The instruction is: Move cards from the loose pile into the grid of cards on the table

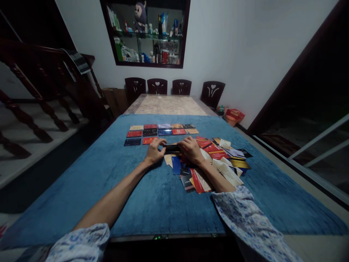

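My left hand (154, 152) and my right hand (192, 149) meet over a blue cloth (109, 171) and both pinch a dark card (171, 147) by its ends, just above the table. Under and to the right of my right hand lies a loose heap of cards (218, 163) in red, gold, white and blue. Beyond my hands, cards are laid flat in neat rows (160, 131), edge to edge.
The cloth covers the near part of a long table (169, 104) with a bare stone top at the far end. Several dark chairs (157, 86) stand against the far wall under a glass wall cabinet (147, 32). A wooden stair railing (40, 83) runs on the left.
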`<action>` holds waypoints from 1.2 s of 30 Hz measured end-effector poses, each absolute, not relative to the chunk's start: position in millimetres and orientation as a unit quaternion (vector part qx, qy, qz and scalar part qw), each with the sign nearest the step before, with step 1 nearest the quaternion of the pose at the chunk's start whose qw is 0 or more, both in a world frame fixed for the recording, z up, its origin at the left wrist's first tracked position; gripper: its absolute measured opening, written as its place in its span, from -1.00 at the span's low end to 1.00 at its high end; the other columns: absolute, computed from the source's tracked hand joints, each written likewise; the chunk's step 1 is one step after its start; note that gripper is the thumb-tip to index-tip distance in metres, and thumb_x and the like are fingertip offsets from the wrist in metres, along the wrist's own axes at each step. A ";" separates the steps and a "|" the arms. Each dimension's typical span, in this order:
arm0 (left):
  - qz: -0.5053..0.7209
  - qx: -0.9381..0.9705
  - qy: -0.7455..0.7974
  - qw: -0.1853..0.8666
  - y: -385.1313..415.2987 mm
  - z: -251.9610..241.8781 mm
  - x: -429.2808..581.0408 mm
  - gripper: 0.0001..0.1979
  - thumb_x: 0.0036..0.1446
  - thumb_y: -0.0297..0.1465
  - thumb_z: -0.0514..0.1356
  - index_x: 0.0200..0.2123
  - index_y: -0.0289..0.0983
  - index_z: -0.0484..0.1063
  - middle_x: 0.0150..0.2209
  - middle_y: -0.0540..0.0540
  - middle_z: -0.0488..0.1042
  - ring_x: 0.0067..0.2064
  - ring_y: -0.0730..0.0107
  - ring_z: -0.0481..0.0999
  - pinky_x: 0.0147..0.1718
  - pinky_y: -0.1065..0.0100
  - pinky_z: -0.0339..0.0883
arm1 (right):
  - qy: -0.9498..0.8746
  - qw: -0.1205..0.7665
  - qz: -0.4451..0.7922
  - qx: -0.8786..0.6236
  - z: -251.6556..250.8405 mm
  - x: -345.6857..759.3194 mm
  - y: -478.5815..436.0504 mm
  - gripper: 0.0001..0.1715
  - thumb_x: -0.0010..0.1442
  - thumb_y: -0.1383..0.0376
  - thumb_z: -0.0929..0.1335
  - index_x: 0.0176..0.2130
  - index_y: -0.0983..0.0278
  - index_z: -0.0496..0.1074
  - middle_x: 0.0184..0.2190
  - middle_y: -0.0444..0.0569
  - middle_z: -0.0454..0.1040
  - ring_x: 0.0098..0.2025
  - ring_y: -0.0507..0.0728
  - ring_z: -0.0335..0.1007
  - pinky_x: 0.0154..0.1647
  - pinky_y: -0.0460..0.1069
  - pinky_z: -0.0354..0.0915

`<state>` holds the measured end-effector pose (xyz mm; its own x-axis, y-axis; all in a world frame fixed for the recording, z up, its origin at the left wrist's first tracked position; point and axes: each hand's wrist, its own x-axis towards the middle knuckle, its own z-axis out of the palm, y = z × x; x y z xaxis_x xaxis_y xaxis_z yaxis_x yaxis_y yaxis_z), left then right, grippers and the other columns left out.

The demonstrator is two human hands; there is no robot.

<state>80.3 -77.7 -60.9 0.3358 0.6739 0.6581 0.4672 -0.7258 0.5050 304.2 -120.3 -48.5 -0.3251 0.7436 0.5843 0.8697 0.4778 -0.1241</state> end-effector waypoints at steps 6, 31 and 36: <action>0.419 0.833 0.350 0.087 -77.9 -61.0 81.7 -0.74 0.04 -0.59 0.12 -0.23 -0.23 0.47 -0.32 -0.06 0.49 -0.20 0.27 0.45 -0.13 0.26 0.38 | -0.803 0.284 -0.109 -0.513 -50.9 302.1 -120.4 -0.68 0.40 0.30 0.22 -0.07 0.22 0.54 -0.24 0.07 0.56 -0.10 0.22 0.28 -0.13 0.07 0.12; 0.317 0.849 0.421 0.033 -82.0 -60.7 83.9 -0.51 0.03 -0.59 0.11 0.07 -0.25 0.37 -0.14 -0.17 0.53 -0.12 0.10 0.45 -0.08 0.12 0.33 | -0.801 0.191 -0.094 -0.560 -49.9 294.8 -123.3 -0.38 0.26 0.32 0.33 0.29 0.19 0.31 -0.03 0.12 0.55 0.00 0.32 0.27 -0.03 0.15 0.15; 0.322 0.845 0.423 0.059 -79.4 -61.8 83.6 -0.50 0.05 -0.58 0.12 0.11 -0.28 0.35 -0.08 -0.19 0.52 -0.08 0.12 0.46 -0.03 0.13 0.33 | -0.800 0.163 -0.089 -0.570 -41.7 292.5 -124.6 -0.38 0.29 0.32 0.30 0.31 0.25 0.28 0.00 0.18 0.50 0.02 0.33 0.25 -0.09 0.13 0.16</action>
<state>83.6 -79.4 -61.8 0.4351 0.7524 0.4946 0.6767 -0.6356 0.3716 292.5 -124.6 -41.7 -0.2968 0.8834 0.3625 0.9413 0.3346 -0.0447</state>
